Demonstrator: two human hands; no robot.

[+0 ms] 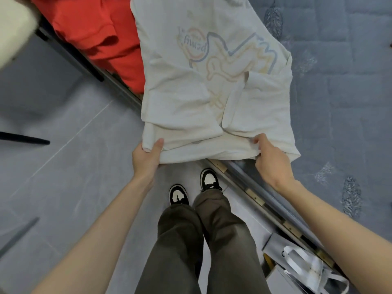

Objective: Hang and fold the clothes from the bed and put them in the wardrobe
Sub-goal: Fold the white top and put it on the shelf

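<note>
**White T-shirt gripped at its near edge by both hands**

A white printed T-shirt (201, 85) is spread across the centre and upper middle of the frame. Most of it lies on the blue-grey quilted bed cover (343, 107), and its sleeves are turned in over the body. Its near edge is carried past the edge of the bed, above the grey tiled floor (63, 170).

The left corner of that edge is held by the left hand (147, 154). The thumb is laid on top of the cloth and the other fingers are tucked beneath it, out of sight. Further right, the same edge is gathered by the right hand (269, 162), whose fingers are curled into a bunch of fabric. The cloth is stretched between the two hands.

A red garment (95, 35) is seen in the upper left, just beside the T-shirt. Black-and-white shoes (178, 195) are seen below the hands, and a white paper bag (301, 266) stands in the lower right.
</note>
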